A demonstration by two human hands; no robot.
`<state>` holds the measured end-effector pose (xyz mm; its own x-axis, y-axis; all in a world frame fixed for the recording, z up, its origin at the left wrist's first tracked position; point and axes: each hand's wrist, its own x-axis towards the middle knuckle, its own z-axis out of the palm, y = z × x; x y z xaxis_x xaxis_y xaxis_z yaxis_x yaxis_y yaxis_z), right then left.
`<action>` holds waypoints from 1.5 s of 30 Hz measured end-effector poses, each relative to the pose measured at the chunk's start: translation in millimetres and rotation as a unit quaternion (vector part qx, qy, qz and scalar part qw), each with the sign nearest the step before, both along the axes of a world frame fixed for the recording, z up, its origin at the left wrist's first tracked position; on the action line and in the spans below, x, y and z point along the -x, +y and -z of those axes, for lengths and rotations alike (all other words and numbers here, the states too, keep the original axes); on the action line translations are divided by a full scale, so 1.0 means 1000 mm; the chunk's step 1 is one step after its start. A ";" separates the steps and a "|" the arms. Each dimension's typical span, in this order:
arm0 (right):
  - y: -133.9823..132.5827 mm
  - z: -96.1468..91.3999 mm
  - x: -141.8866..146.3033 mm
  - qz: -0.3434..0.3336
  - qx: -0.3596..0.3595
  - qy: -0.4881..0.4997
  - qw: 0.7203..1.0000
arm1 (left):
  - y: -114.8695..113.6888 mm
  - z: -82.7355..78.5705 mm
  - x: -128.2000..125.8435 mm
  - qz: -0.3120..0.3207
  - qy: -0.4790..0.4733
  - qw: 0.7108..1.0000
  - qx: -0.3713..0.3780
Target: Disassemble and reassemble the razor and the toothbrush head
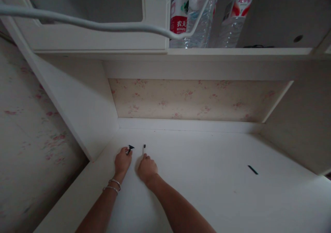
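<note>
My left hand (122, 161) rests on the white desk (196, 178) near its back left corner, fingers closed on a small black piece (130, 148) that sticks out past the fingertips. Two thin bracelets (113, 185) circle that wrist. Just to the right, my right hand (147, 167) is also closed, pinching a thin pale stick with a dark tip (144, 148) that points toward the wall. The two hands lie side by side, a few centimetres apart.
A small black stick (252, 170) lies alone on the desk at the right. White side panels flank the desk and floral wallpaper (191, 100) covers the back. A shelf above holds several water bottles (201, 16). A white cable (85, 22) crosses the top.
</note>
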<state>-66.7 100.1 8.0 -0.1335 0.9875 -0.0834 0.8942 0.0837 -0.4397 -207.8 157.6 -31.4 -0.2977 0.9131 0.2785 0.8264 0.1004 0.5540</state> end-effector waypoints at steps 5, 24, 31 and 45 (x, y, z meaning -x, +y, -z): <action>0.008 -0.009 0.013 -0.032 0.023 0.002 0.999 | -0.003 0.002 0.005 0.007 -0.010 1.000 -0.001; 0.019 -0.014 0.001 -0.080 0.029 0.039 0.996 | -0.044 0.005 0.008 0.082 0.009 0.995 -0.060; 0.011 -0.017 -0.132 0.082 -0.051 0.026 0.995 | -0.050 0.003 0.000 0.103 0.108 0.989 -0.023; -0.077 -0.020 -0.444 0.344 0.051 -0.194 0.917 | -0.049 0.006 -0.002 0.080 0.144 0.985 -0.042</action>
